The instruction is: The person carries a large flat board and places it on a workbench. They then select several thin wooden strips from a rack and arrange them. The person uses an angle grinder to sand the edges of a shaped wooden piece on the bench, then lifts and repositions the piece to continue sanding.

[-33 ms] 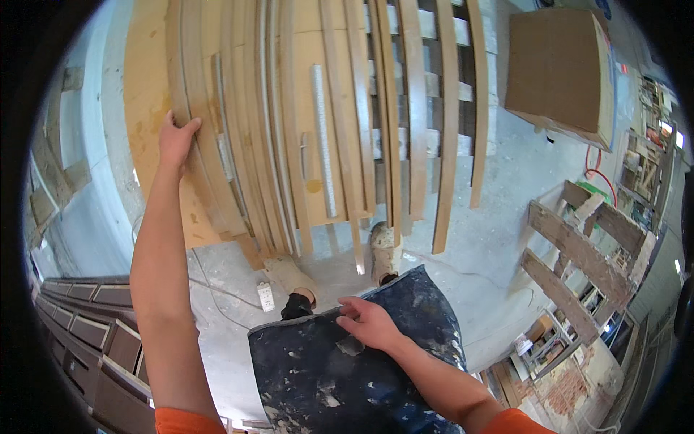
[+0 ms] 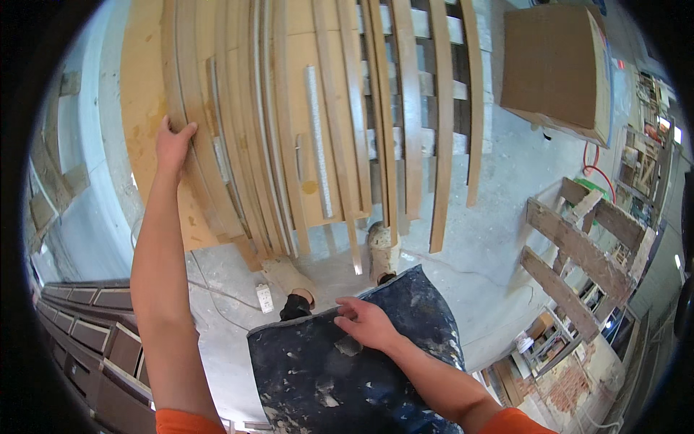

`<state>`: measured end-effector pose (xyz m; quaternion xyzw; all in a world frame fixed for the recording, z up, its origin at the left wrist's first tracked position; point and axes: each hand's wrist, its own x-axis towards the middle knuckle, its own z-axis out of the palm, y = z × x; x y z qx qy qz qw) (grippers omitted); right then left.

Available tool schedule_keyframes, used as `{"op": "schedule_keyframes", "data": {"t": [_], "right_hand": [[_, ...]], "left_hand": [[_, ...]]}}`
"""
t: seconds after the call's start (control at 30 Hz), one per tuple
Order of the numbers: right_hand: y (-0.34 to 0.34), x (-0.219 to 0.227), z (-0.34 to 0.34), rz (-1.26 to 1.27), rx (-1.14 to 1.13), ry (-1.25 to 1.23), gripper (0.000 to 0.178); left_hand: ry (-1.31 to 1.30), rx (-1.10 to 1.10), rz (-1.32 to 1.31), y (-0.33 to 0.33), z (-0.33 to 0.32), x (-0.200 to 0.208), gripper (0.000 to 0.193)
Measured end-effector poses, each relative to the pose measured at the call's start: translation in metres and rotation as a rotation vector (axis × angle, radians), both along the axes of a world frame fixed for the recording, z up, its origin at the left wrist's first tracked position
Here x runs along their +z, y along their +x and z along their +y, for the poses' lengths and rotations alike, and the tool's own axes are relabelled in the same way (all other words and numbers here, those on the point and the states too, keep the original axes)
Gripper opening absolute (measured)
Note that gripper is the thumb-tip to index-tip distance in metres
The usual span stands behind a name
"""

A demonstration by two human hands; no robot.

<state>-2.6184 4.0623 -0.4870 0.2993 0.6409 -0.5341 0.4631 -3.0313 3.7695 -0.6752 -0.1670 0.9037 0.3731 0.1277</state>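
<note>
My left hand (image 2: 173, 148) reaches forward to the leftmost long wooden strips. Its thumb and a finger close over the edge of one brown strip (image 2: 199, 170); the other fingers are hidden. Several more strips (image 2: 408, 108) lie lengthwise to the right, spaced apart, on a yellowish board (image 2: 141, 108) and slatted pallet. My right hand (image 2: 367, 323) hangs over the dark, paint-spotted apron (image 2: 318, 376) at my front. Its fingers are loosely bent and slightly apart, with nothing visible in them.
A cardboard box (image 2: 553, 69) stands at the far right. Below it is a rough wooden pallet frame (image 2: 578, 239). Dark framed panels (image 2: 87, 329) are stacked at the lower left. A white power strip (image 2: 264, 297) and cable lie on the floor beside my shoes (image 2: 285, 275).
The view has shifted slightly, so the strips and box appear a little further left. Both hands keep nearly the same pose.
</note>
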Motion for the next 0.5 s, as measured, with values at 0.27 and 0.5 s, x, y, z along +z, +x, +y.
{"op": "schedule_keyframes", "data": {"t": [0.27,0.5], "right_hand": [[0.014,0.0,0.003,0.008,-0.067,0.022,0.05],[0.048,-0.005,0.01,0.066,-0.04,0.112,0.046]], "left_hand": [[-0.279,-0.161,-0.052,0.116,-0.035,0.036,0.064],[-0.32,-0.571,-0.471,0.372,-0.056,0.14,0.087]]}}
